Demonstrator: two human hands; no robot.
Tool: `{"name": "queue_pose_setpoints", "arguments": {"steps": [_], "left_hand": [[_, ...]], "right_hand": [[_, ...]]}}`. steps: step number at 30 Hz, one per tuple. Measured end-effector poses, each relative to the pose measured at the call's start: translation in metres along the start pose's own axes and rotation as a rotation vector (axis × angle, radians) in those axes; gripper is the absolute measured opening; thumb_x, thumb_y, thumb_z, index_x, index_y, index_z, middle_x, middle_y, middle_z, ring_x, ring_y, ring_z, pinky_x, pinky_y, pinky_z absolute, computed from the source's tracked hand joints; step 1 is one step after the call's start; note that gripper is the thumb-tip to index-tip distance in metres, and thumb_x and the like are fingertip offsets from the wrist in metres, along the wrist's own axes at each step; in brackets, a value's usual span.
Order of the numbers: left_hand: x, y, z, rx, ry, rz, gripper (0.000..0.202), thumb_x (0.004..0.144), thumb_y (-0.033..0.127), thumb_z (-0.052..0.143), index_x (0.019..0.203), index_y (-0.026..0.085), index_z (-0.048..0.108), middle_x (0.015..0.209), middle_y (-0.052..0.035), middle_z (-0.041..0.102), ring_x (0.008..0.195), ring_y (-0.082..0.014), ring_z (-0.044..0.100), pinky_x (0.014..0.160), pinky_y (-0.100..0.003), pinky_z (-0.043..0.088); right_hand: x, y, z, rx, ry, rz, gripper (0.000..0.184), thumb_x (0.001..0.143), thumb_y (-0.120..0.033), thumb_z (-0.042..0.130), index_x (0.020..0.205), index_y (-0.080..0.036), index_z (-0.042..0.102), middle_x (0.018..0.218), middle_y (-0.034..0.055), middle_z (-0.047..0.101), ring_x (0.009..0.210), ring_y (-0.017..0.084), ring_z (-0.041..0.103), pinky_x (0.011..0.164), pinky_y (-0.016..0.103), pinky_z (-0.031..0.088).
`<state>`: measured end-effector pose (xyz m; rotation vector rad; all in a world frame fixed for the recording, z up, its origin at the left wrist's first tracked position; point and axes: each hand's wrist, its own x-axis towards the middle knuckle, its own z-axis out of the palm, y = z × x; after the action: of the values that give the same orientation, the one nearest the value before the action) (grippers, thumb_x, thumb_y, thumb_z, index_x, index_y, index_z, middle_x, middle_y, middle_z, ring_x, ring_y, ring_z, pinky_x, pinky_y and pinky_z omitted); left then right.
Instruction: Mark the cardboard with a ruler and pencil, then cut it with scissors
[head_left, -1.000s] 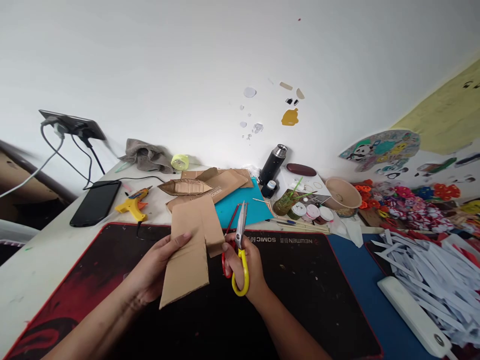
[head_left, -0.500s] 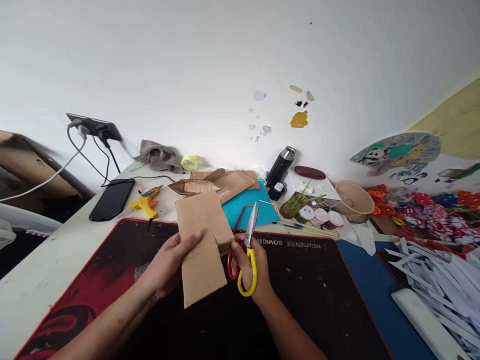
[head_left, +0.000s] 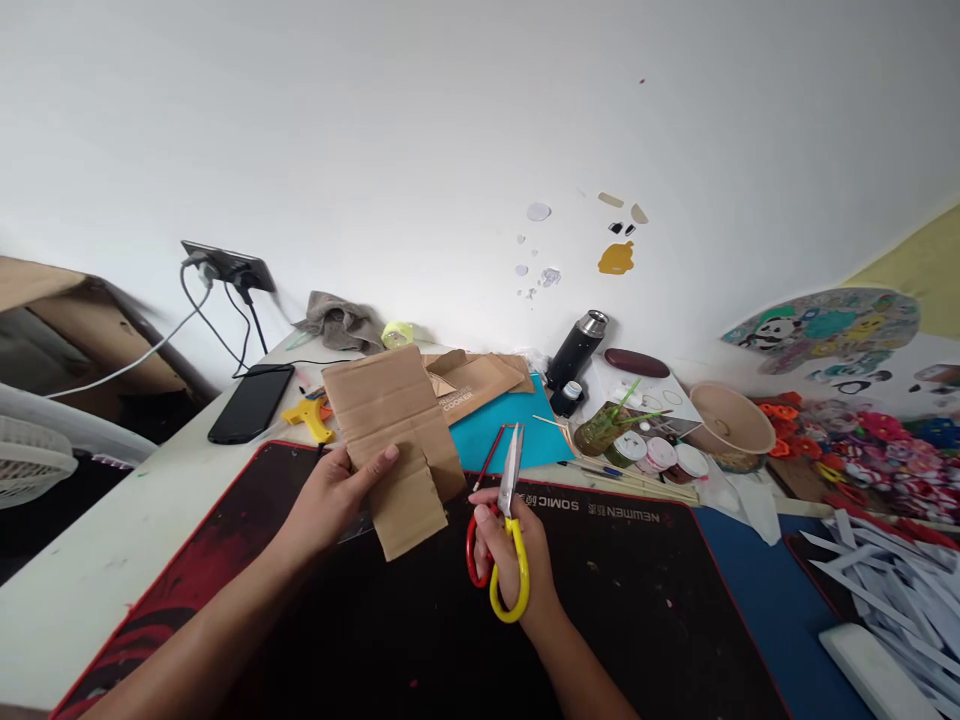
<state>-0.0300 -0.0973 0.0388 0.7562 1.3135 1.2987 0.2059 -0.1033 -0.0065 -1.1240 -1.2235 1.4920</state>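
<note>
My left hand (head_left: 339, 500) is closed on a piece of brown cardboard (head_left: 390, 420), its thumb lying across the near face. Creases run over that cardboard, a slit with a rough edge cuts into its right side, and a flap bends away there. In my right hand (head_left: 517, 550) is a pair of scissors (head_left: 511, 480) with one yellow and one red handle, blades pointing up and nearly together. A gap separates the scissors from the cardboard. Both hands are above a black and red desk mat (head_left: 600, 600).
Behind the hands lie more cardboard (head_left: 487, 385), a blue sheet (head_left: 510, 425), a black thermos (head_left: 576, 350) and paint jars (head_left: 658, 452). At left are a yellow glue gun (head_left: 307, 415) and a black phone (head_left: 251, 403). Paper strips (head_left: 900, 590) pile up at right.
The cardboard has come away from my right hand and turned, now showing a creased face and standing higher. The scissors have moved slightly down and right. The whole view has shifted.
</note>
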Motion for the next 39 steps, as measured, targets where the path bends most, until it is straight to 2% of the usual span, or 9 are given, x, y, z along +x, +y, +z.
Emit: {"name": "queue_pose_setpoints", "arguments": {"steps": [4,10,14,22,29,34,39], "left_hand": [[0.010,0.005,-0.013,0.039,0.052,0.042,0.067,0.073,0.068,0.094,0.117,0.020,0.078,0.131,-0.0133,0.083,0.122,-0.0382,0.078,0.096,-0.042,0.069],[0.016,0.008,-0.016,-0.153,0.082,-0.078,0.055,0.074,0.050,0.098,0.115,0.018,0.078,0.112,-0.0137,0.086,0.092,-0.0327,0.084,0.071,-0.036,0.071],[0.015,0.011,-0.014,-0.213,0.104,-0.085,0.051,0.076,0.042,0.096,0.117,0.017,0.077,0.109,-0.0144,0.086,0.088,-0.0311,0.084,0.070,-0.036,0.071],[0.010,0.012,-0.018,-0.168,0.048,-0.066,0.060,0.074,0.052,0.098,0.118,0.017,0.076,0.111,-0.0133,0.086,0.090,-0.0317,0.084,0.073,-0.036,0.070],[0.006,0.017,-0.018,-0.069,-0.003,-0.033,0.054,0.079,0.057,0.094,0.114,0.019,0.079,0.112,-0.0125,0.086,0.093,-0.0319,0.084,0.078,-0.037,0.070],[0.003,0.020,-0.019,-0.014,-0.031,-0.022,0.054,0.076,0.060,0.095,0.110,0.020,0.080,0.107,-0.0119,0.087,0.091,-0.0332,0.084,0.081,-0.041,0.070],[-0.002,0.026,-0.016,0.035,-0.019,-0.001,0.058,0.071,0.065,0.096,0.107,0.021,0.080,0.107,-0.0116,0.087,0.100,-0.0370,0.084,0.083,-0.042,0.071]], "right_hand": [[-0.006,0.004,-0.003,-0.050,-0.146,0.053,0.064,0.089,-0.079,0.076,0.107,-0.018,0.068,0.047,-0.0098,0.050,0.036,0.009,0.045,0.040,0.020,0.035],[-0.008,0.000,0.000,-0.170,-0.339,0.090,0.071,0.087,-0.081,0.076,0.116,-0.017,0.075,0.055,-0.0079,0.052,0.042,0.009,0.050,0.043,0.020,0.036],[-0.010,-0.004,0.006,-0.217,-0.414,0.144,0.079,0.082,-0.086,0.076,0.118,-0.015,0.076,0.057,-0.0070,0.054,0.042,0.009,0.050,0.042,0.019,0.036],[-0.012,-0.004,0.011,-0.240,-0.440,0.174,0.085,0.080,-0.090,0.074,0.120,-0.015,0.076,0.060,-0.0060,0.056,0.044,0.009,0.051,0.043,0.019,0.039],[-0.013,-0.004,0.011,-0.252,-0.470,0.179,0.080,0.082,-0.086,0.076,0.121,-0.016,0.076,0.063,-0.0054,0.057,0.045,0.009,0.053,0.043,0.019,0.040],[-0.013,-0.001,0.012,-0.227,-0.471,0.201,0.083,0.081,-0.087,0.077,0.123,-0.016,0.076,0.064,-0.0052,0.058,0.046,0.009,0.052,0.043,0.019,0.041],[-0.015,0.000,0.013,-0.240,-0.489,0.192,0.080,0.084,-0.084,0.077,0.126,-0.016,0.076,0.066,-0.0027,0.062,0.049,0.012,0.058,0.045,0.020,0.044]]}}
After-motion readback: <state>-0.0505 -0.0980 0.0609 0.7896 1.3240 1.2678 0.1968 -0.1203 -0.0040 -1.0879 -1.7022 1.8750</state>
